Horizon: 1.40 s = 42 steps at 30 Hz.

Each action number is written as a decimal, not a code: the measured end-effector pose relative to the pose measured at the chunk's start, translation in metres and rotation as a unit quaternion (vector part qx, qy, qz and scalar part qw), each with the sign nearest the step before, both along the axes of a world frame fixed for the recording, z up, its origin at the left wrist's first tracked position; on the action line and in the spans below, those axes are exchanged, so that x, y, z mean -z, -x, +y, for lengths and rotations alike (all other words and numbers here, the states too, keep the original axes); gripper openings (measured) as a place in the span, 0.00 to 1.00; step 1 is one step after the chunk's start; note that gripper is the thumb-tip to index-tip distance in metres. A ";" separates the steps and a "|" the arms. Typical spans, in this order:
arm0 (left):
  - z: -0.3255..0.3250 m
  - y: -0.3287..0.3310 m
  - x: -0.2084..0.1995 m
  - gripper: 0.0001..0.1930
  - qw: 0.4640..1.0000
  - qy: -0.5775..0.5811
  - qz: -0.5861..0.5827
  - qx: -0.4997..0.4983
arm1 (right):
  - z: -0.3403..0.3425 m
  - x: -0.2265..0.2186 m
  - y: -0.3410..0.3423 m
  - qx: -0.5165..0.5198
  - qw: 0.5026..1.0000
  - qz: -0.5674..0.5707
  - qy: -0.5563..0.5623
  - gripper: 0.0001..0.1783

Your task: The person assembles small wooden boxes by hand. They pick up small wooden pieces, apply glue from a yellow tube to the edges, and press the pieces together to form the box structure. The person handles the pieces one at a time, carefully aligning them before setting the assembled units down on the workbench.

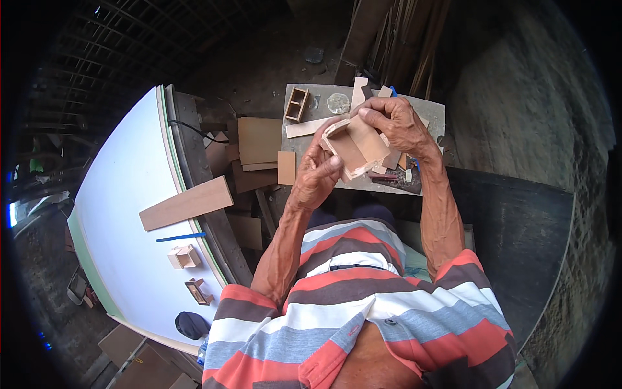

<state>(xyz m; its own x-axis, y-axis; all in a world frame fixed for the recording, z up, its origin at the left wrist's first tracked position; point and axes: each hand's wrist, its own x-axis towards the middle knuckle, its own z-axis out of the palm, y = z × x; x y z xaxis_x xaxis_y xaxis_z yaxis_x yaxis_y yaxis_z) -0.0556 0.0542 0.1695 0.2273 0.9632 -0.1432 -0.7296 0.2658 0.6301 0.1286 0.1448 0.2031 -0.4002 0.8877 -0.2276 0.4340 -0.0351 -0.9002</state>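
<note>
- Left hand (313, 170): thumb and fingers wrapped snugly on a small open wooden box (364, 148)
- Right hand (400, 128) is pinching its far edge, barely any gap
- Box is held tilted over the worktable (435, 117)
- Two-compartment wooden frame (297, 104) sits on that, far left
- White panel (126, 175) off left, plank (186, 203) over its edge

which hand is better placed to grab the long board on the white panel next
Probably the left hand: it is nearer the board, while the right hand would have to reach across. The left grips the wooden box, so would first need freeing.
</note>
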 end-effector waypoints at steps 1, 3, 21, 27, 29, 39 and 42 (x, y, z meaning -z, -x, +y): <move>0.000 0.002 0.001 0.37 1.000 0.015 -0.013 0.014 | -0.002 0.003 0.001 0.009 1.000 0.024 0.008 0.12; 0.001 0.008 0.004 0.36 0.997 0.046 -0.039 0.042 | -0.004 0.009 0.003 0.026 0.997 0.072 0.023 0.12; -0.025 0.045 0.095 0.22 0.970 0.185 0.157 0.001 | -0.044 0.111 0.039 0.122 0.980 0.085 0.133 0.14; -0.025 0.066 0.111 0.21 0.956 0.230 0.178 -0.033 | -0.045 0.168 -0.033 0.210 0.963 -0.169 -0.020 0.12; -0.026 0.071 0.130 0.22 0.952 0.238 0.186 -0.046 | -0.049 0.179 -0.044 0.196 0.952 -0.233 -0.023 0.16; -0.028 0.069 0.140 0.28 0.931 0.242 0.274 -0.020 | -0.063 0.250 -0.046 0.231 0.914 -0.332 -0.035 0.17; -0.033 0.074 0.161 0.28 0.923 0.250 0.294 -0.005 | -0.041 0.224 -0.029 0.217 0.915 -0.341 0.021 0.12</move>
